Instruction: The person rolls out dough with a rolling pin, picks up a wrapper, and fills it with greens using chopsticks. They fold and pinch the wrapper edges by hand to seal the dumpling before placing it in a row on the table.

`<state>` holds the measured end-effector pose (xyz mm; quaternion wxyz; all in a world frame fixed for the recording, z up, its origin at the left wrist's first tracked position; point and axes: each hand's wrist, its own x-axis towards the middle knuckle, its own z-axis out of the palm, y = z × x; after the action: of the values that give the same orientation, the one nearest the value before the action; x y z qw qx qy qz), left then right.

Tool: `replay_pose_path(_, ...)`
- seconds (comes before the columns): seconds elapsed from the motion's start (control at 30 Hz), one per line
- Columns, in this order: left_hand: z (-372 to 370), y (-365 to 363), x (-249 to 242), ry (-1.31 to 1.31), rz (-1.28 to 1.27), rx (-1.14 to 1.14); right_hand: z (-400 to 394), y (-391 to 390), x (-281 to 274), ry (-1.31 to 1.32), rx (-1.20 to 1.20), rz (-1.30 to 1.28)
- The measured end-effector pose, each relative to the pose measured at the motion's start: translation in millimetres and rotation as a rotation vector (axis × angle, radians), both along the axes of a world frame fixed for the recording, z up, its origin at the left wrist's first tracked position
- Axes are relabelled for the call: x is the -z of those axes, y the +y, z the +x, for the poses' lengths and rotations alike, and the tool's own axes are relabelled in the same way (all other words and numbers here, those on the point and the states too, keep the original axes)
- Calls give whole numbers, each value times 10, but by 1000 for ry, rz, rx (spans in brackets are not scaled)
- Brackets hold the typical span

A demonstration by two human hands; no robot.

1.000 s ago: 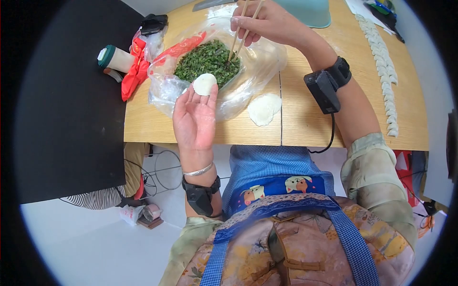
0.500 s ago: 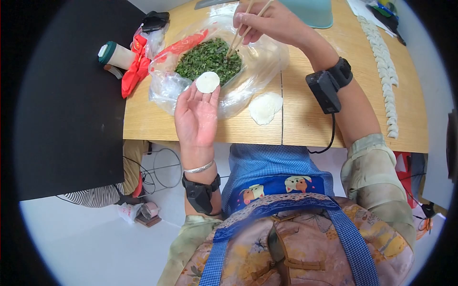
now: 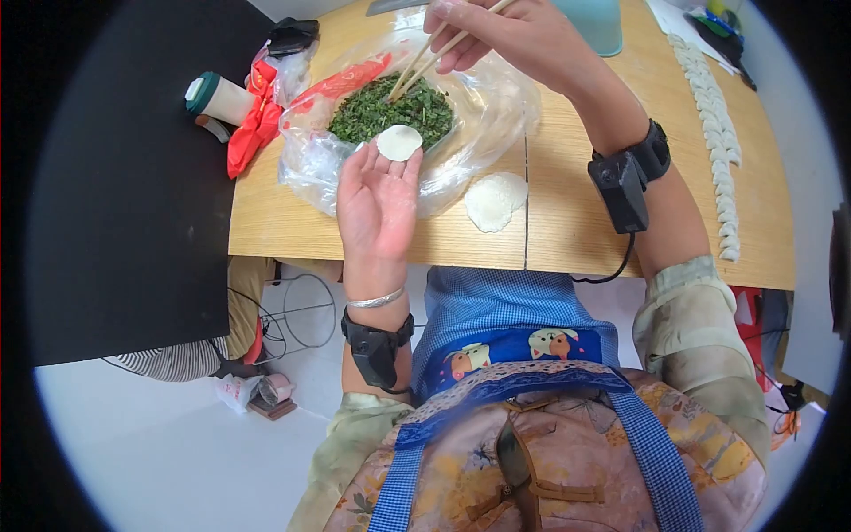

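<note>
My left hand [image 3: 381,208] lies palm up near the table's front edge, fingers stretched out, with a round white dumpling wrapper [image 3: 399,143] resting on its fingertips. Above and to the right, my right hand [image 3: 483,34] grips a pair of wooden chopsticks [image 3: 434,58]. Their tips are in the chopped green filling [image 3: 377,111], which sits in a clear plastic bag [image 3: 496,102] spread open on the table. Further wrappers [image 3: 490,206] overlap on the wood to the right of my left hand.
Along the table's right side runs a line of folded dumplings [image 3: 709,124]. A pale green tray [image 3: 592,25] stands at the back. At the left edge are a cup with a green lid [image 3: 222,101], a red bag [image 3: 253,133] and a black item [image 3: 292,35].
The chopstick tips have moved left through the filling, from its right side towards its middle. My left hand with the wrapper has shifted slightly right.
</note>
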<state>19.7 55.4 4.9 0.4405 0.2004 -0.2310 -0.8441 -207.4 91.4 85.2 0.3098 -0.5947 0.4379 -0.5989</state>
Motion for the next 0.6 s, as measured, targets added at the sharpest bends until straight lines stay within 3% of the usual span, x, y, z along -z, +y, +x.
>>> replay_pose_path(0.2, -39, 14, -3, 27, 18, 6, 90, 48, -52, -90, -150, 45)
replay_pose_path(0.3, -35, 26, -29, 33, 12, -8, 114, 46, -46, 29, -121, 130)
replay_pose_path(0.6, -11, 42, -61, 34, 8, -4, 217, 9, 97, 172, -85, 11)
